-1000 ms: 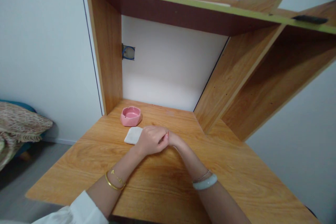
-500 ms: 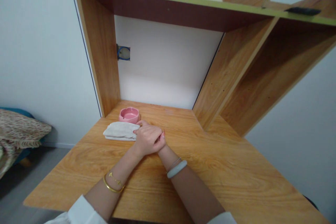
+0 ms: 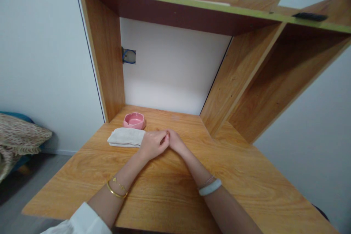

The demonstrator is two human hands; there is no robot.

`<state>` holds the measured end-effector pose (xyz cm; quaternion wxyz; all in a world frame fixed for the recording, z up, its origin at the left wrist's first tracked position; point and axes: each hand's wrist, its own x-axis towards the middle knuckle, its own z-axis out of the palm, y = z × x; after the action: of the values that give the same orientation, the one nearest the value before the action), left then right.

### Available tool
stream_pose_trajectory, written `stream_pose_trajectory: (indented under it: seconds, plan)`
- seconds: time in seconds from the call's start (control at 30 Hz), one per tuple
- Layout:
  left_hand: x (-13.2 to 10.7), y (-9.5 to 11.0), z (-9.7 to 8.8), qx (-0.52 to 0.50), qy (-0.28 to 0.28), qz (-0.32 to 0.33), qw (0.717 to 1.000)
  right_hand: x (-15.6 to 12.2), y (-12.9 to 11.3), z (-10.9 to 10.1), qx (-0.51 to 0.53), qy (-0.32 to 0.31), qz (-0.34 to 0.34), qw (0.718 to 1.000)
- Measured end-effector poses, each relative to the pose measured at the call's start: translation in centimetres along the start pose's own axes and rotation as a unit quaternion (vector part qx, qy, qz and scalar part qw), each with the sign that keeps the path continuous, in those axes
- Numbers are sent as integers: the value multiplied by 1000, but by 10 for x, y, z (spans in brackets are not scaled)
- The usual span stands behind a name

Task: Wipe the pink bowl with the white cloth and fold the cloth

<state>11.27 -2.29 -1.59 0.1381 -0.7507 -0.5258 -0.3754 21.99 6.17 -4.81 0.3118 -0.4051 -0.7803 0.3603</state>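
Head view, left hand (image 3: 152, 144) fingers touching cloth (image 3: 125, 137)

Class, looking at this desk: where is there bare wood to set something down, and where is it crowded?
Bare wood lies right of the right hand, up to the slanted shelf panel, and along the desk front on both sides of the forearms. Crowded: back left, where the pink dish, folded cloth and left hand bunch together.

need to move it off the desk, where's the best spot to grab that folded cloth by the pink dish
Probably the left end of the folded cloth, coming from above and the left. It lies flat and long across the desk, that end is free, and the left hand is at its right end. The pink dish crowds the far side.
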Motion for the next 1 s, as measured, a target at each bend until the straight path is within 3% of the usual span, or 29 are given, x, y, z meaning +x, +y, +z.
stream_pose_trajectory:
  seconds: [0.13,0.23,0.33,0.5,0.63,1.0]
  plan:
    - [1,2,5,19,-114,-67,991,-18,19,-36,-107,38,21,993]
    - [0,2,12,-6,-168,-83,982,-31,31,-50,-215,20,-7,976]
    - [-4,-1,21,-57,-180,-75,979,-37,38,-48,-282,-16,0,959]
    - [-15,-12,36,-87,-199,-65,974,-38,45,-39,-295,-63,46,952]
    - [-19,-17,40,-86,-240,-76,964,-40,46,-40,-300,-73,44,950]
    - [-17,-20,41,-53,-253,-102,961,-41,45,-41,-298,-76,42,950]
